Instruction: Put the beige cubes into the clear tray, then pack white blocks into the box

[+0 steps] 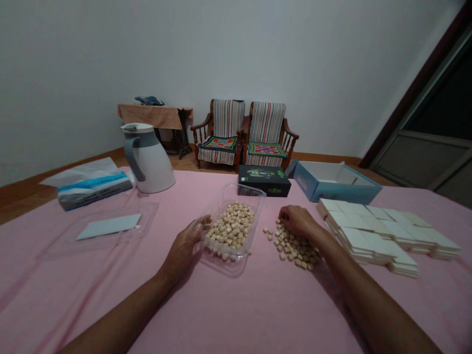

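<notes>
Clear tray (259,195) mostly filled with cubes (232,228). Loose pile (297,250) lies at its 3 o'clock under the curled right hand (297,220), grip unclear. Left hand (186,246) open against the tray's 8 o'clock.

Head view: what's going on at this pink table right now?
A person works at a table under a pink cloth. The left hand grips the edge of a clear plastic tray filled with small beige cubes. The right hand rests curled over a loose pile of the same cubes beside the tray; whether its fingers hold any is hidden. Stacks of white tiles lie to the right, a white jug behind.
</notes>
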`<state>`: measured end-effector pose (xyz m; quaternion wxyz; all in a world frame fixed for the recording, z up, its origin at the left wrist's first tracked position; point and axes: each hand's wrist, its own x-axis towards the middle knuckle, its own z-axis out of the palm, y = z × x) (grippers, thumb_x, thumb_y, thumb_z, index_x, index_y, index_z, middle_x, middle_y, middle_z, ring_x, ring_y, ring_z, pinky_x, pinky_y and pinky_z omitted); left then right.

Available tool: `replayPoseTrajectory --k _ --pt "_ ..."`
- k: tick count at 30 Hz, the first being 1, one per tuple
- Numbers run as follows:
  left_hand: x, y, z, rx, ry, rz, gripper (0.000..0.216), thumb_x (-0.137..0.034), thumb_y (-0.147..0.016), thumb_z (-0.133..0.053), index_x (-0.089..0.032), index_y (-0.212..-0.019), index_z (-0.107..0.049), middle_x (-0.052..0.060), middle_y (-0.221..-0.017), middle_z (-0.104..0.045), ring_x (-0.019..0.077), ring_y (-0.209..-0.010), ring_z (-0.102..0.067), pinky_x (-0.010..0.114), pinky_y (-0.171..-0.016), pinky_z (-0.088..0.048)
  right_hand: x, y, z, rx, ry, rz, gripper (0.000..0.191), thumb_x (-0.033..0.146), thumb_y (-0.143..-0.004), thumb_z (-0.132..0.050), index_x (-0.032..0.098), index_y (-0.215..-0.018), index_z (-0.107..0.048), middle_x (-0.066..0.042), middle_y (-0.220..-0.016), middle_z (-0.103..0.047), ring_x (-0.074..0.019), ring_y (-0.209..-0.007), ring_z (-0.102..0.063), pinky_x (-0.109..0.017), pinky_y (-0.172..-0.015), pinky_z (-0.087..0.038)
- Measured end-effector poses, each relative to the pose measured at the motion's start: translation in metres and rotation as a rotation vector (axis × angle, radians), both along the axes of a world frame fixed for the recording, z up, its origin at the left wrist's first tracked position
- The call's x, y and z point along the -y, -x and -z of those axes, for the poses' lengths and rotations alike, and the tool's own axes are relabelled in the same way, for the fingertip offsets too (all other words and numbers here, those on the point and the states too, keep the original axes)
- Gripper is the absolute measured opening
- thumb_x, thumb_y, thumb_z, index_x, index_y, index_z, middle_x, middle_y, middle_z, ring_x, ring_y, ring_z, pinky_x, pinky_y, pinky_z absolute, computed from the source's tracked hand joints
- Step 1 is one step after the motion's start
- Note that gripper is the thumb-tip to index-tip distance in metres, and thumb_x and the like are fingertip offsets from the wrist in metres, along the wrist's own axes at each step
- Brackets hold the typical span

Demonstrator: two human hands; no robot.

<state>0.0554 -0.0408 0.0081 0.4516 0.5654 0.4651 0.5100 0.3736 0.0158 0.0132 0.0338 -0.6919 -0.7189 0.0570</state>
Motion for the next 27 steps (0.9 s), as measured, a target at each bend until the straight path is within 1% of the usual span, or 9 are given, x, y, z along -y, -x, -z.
replayPoseTrajectory --k 3,5,7,10,13,17,20,22,27 --pt "0.0 -0.001 0.0 0.034 0.081 -0.005 0.056 -0.058 -0.081 -0.05 -0.017 -0.117 -0.062 0.014 -0.122 -0.064 0.0284 -0.113 -0.057 0.038 -0.093 -0.047 0.0 -0.002 0.001 0.002 -0.045 0.005 0.018 0.019 -0.079 -0.054 0.017 -0.087 -0.069 -0.01 -0.093 -0.071 -0.021 -0.086 -0.062 -0.028 -0.068 -0.037" --pt "0.001 -0.001 -0.001 0.048 0.123 -0.009 0.055 -0.058 -0.082 -0.05 -0.017 -0.117 -0.062 0.014 -0.124 -0.062 0.028 -0.114 -0.057 0.037 -0.092 -0.048 -0.001 -0.001 0.001 -0.052 -0.151 0.018 0.015 0.019 -0.077 -0.054 0.016 -0.085 -0.067 -0.009 -0.09 -0.069 -0.0196 -0.081 -0.061 -0.028 -0.067 -0.038" --pt "0.001 -0.002 -0.001 0.066 0.115 -0.01 0.054 -0.057 -0.081 -0.052 -0.017 -0.116 -0.063 0.015 -0.122 -0.063 0.0279 -0.113 -0.057 0.036 -0.091 -0.048 0.0 0.004 -0.004 -0.188 -0.304 -0.002 0.012 0.018 -0.077 -0.054 0.016 -0.084 -0.064 -0.007 -0.085 -0.066 -0.0167 -0.075 -0.059 -0.027 -0.066 -0.039" --pt "0.0 -0.002 -0.001 0.078 0.083 -0.007 0.055 -0.058 -0.078 -0.055 -0.015 -0.112 -0.064 0.016 -0.117 -0.066 0.0283 -0.111 -0.059 0.035 -0.091 -0.048 0.007 0.022 -0.019 -0.504 -0.477 -0.13 0.011 0.02 -0.079 -0.053 0.016 -0.084 -0.061 -0.002 -0.076 -0.063 -0.0129 -0.068 -0.056 -0.024 -0.063 -0.042" --pt "-0.001 -0.001 0.0 0.055 0.072 -0.005 0.059 -0.06 -0.078 -0.055 -0.014 -0.114 -0.064 0.016 -0.117 -0.065 0.0287 -0.111 -0.058 0.036 -0.092 -0.047 0.017 0.042 -0.033 -0.727 -0.509 -0.263 0.014 0.026 -0.082 -0.054 0.017 -0.088 -0.062 -0.002 -0.075 -0.061 -0.0121 -0.066 -0.056 -0.023 -0.06 -0.043" --pt "-0.001 0.0 0.003 0.062 0.139 -0.013 0.06 -0.06 -0.079 -0.052 -0.016 -0.119 -0.062 0.015 -0.122 -0.063 0.0294 -0.114 -0.056 0.036 -0.089 -0.048 0.02 0.048 -0.036 -0.817 -0.462 -0.329 0.019 0.028 -0.084 -0.054 0.017 -0.096 -0.064 -0.003 -0.085 -0.065 -0.0121 -0.067 -0.058 -0.023 -0.062 -0.045" --pt "-0.001 0.0 0.003 0.067 0.141 -0.013 0.056 -0.059 -0.081 -0.052 -0.019 -0.118 -0.062 0.015 -0.122 -0.064 0.0284 -0.114 -0.057 0.035 -0.087 -0.049 0.012 0.035 -0.027 -0.736 -0.488 -0.228 0.018 0.024 -0.084 -0.052 0.017 -0.094 -0.066 -0.004 -0.085 -0.067 -0.0131 -0.068 -0.06 -0.024 -0.063 -0.045" --pt "-0.001 0.0 0.003 0.068 0.097 -0.009 0.053 -0.057 -0.081 -0.053 -0.018 -0.116 -0.064 0.015 -0.121 -0.064 0.0277 -0.113 -0.058 0.035 -0.089 -0.048 0.006 0.023 -0.02 -0.575 -0.464 -0.15 0.016 0.019 -0.082 -0.052 0.017 -0.087 -0.067 -0.004 -0.082 -0.068 -0.0142 -0.07 -0.06 -0.025 -0.065 -0.044" --pt "0.0 -0.002 -0.001 0.07 0.105 -0.006 0.056 -0.057 -0.08 -0.053 -0.016 -0.116 -0.062 0.016 -0.12 -0.064 0.0277 -0.112 -0.058 0.035 -0.091 -0.048 0.003 0.011 -0.003 -0.134 -0.194 -0.06 0.016 0.015 -0.076 -0.054 0.017 -0.083 -0.068 -0.008 -0.087 -0.07 -0.0188 -0.08 -0.061 -0.027 -0.068 -0.039"
